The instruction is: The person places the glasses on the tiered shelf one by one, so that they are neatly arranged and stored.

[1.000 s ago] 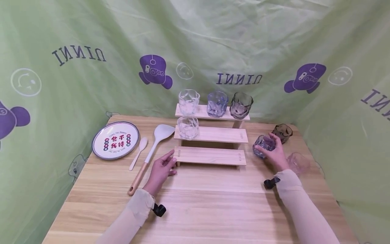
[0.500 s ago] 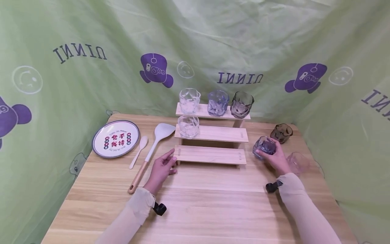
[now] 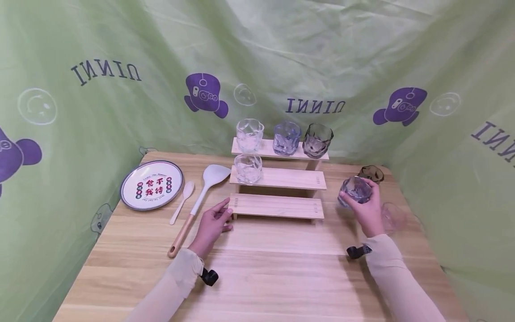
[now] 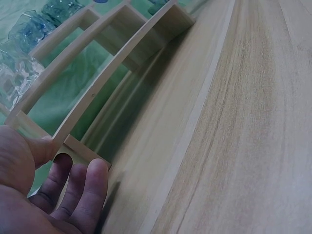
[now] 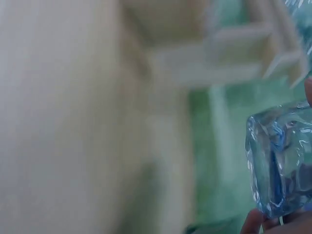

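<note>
A bluish glass tumbler [image 3: 356, 189] with faceted sides is in my right hand [image 3: 369, 213], which grips it round the side, lifted off the table. The right wrist view shows that tumbler [image 5: 280, 161] at its right edge, with fingertips at its side. My left hand [image 3: 211, 228] holds the left end of the lowest plank of a three-step wooden stand [image 3: 277, 206]. In the left wrist view the thumb [image 4: 41, 148] lies against the plank's end and the other fingers curl beneath it. A clear tumbler [image 3: 248, 169] stands on the middle step, at its left.
On the top step stand a clear tumbler [image 3: 250, 135], a blue one [image 3: 287, 138] and a grey one [image 3: 317, 141]. A brown tumbler [image 3: 371, 173] and a pinkish one [image 3: 394, 218] are at the right. Leftward lie a plate [image 3: 152, 185], a small spoon [image 3: 183, 201] and a spatula [image 3: 200, 210].
My right hand has raised the bluish tumbler off the table and shifted it slightly right, where it now partly covers the brown one. The left hand stays at the stand.
</note>
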### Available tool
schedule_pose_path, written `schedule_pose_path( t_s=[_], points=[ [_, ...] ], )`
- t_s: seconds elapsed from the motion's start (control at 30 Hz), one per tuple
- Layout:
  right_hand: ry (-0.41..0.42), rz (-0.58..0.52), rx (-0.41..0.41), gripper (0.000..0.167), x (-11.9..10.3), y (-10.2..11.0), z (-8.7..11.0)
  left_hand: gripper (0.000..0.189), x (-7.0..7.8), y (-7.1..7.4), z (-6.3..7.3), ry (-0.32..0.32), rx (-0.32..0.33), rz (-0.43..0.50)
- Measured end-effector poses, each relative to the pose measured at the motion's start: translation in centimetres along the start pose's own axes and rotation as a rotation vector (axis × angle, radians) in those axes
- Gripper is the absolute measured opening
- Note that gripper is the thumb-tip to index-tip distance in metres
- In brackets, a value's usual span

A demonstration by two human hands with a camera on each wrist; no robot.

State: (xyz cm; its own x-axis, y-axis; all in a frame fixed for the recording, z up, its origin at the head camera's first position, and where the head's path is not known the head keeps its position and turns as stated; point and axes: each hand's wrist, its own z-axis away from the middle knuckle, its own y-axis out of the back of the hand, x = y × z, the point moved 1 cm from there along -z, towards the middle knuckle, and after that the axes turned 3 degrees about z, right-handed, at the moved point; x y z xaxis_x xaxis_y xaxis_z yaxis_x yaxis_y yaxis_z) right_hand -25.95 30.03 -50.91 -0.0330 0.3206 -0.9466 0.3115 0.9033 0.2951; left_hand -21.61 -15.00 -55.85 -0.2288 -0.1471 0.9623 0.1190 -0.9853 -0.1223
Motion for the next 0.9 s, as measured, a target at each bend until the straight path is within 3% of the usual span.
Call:
schedule_pose_path(
  t_s=[0.17, 0.33, 0.5, 0.6, 0.7, 0.9],
  points=[
    [0.099, -0.091, -0.069, 0.079, -4.5, -3.0, 0.9, 0.049, 0.1, 0.3, 0.2, -0.006, 0.003, -0.004],
    [0.172, -0.134, -0.173, 0.078, -7.4, -7.6, 1.5, 0.05, 0.2, 0.1, 0.3, -0.019, -0.001, -0.005],
    [0.216, -0.054, -0.219, 0.084, -8.5, -12.5, 1.8, 0.049, 0.0, 0.0, 0.3, -0.005, 0.02, -0.012],
    [0.257, 0.019, -0.204, 0.085, -8.8, -14.5, 1.8, 0.049, 0.0, 0.0, 0.3, 0.001, 0.026, -0.02],
    [0.295, 0.083, -0.194, 0.087, -9.2, -15.4, 1.7, 0.05, 0.1, 0.0, 0.3, -0.017, 0.023, -0.025],
    [0.315, 0.081, -0.249, 0.088, -9.2, -14.1, 2.3, 0.05, -0.1, 0.0, 0.4, -0.01, 0.015, -0.019]
  ],
)
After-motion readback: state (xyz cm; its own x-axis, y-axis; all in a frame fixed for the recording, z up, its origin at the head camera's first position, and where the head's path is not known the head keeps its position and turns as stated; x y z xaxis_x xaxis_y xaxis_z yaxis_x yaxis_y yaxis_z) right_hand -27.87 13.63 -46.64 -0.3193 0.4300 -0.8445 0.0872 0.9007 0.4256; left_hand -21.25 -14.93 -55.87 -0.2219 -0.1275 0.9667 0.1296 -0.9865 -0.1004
